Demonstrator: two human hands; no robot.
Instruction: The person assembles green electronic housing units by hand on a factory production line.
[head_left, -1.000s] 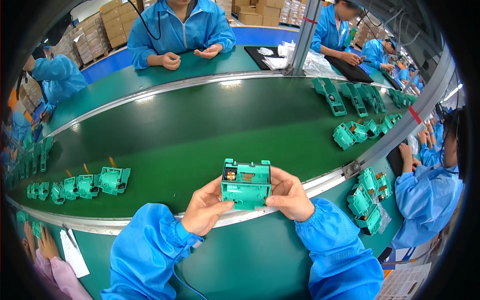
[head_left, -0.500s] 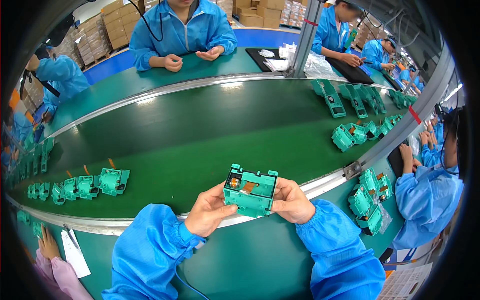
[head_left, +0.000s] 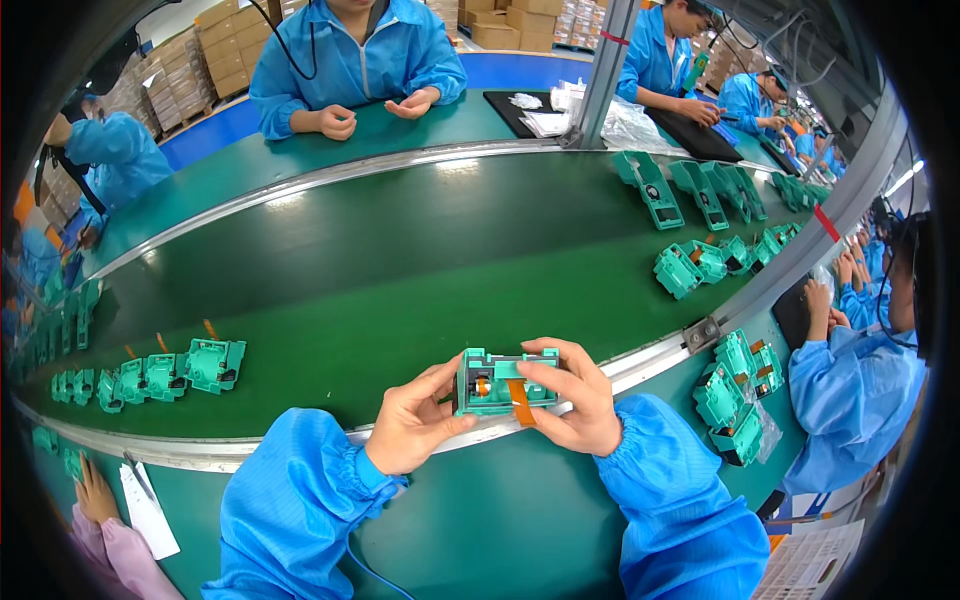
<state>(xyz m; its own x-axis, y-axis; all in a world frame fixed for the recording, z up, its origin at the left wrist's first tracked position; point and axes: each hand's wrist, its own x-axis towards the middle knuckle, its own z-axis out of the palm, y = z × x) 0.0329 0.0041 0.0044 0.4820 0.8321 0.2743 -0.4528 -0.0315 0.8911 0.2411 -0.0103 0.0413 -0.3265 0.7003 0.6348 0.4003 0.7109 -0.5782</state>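
Observation:
A green plastic housing is between my two hands, above the near rail of the belt. Its open side shows a round metallic part and green inner parts. An orange flat ribbon cable hangs from it toward me. My left hand grips the housing's left end, thumb at the near edge and fingers behind. My right hand is closed around the right end, with a finger laid across the top beside the ribbon. The far fingertips of both hands are partly hidden.
A dark green belt crosses ahead, with rows of green housings at left and more housings at right. Several housings rest by my right arm. A metal post rises at right. Co-workers in blue sit around.
The housing has been tilted, so its ribbon now hangs down toward me rather than lying inside. My right fingers have moved over its top. The whole view has shifted slightly.

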